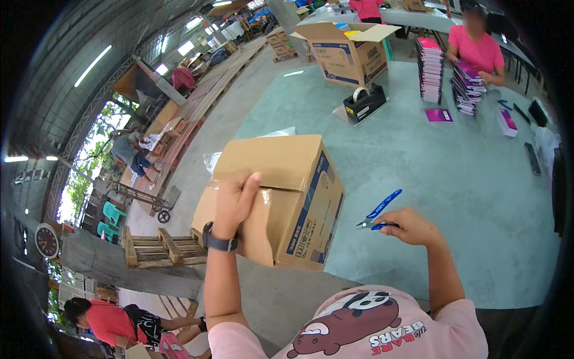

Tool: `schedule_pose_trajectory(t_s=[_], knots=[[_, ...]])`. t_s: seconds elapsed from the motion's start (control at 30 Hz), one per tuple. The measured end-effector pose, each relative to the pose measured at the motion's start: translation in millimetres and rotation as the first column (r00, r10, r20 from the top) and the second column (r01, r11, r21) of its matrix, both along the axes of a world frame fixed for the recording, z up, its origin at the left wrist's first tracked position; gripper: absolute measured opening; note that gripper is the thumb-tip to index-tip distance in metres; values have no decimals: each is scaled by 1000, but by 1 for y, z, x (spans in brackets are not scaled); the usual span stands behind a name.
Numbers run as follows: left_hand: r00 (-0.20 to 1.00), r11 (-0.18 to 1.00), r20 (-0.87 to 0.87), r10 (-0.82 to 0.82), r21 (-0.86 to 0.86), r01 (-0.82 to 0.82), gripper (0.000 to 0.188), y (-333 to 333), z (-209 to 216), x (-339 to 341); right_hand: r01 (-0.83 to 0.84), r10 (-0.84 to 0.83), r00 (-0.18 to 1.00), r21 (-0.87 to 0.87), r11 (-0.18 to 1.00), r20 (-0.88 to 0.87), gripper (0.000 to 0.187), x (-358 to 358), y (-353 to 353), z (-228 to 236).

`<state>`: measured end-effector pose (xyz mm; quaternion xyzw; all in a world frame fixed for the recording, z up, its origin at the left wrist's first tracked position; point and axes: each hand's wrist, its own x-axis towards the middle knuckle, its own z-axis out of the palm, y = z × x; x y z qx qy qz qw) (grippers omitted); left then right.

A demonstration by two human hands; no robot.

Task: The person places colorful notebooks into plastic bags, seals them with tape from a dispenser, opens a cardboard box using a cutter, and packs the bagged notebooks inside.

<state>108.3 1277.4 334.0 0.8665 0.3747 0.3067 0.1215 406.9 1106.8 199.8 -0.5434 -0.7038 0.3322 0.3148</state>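
Left hand (235, 202) atop carton (308, 218), grip unclear | right hand (414, 226) clamped on cutters (384, 204), carton leftward

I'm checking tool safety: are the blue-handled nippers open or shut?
Open: the nippers have their blue handles spread wide apart, the right grip holding only the lower one.

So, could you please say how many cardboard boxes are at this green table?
2: the nearer box touches the left hand; the farther box stands open toward the back. Others may be hidden.
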Motion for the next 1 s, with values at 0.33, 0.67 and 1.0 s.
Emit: schedule_pose_trajectory(t_s=[0.33, 0.67, 1.0], knots=[[990, 916, -73, 119, -375, -138, 20, -73, 64, -99, 29, -31, 996, -21, 999, -84, 22, 3, 9, -22], [937, 939, 82, 341, 19, -343, 88, -119, -141, -105, 169, -147, 916, 26, 985, -374, 22, -32, 31, -12], [817, 836, -559, -141, 375, 401, 31, 9, -7, 28, 236, -153, 930, 224, 946, -334, 20, -64, 60, 22]])
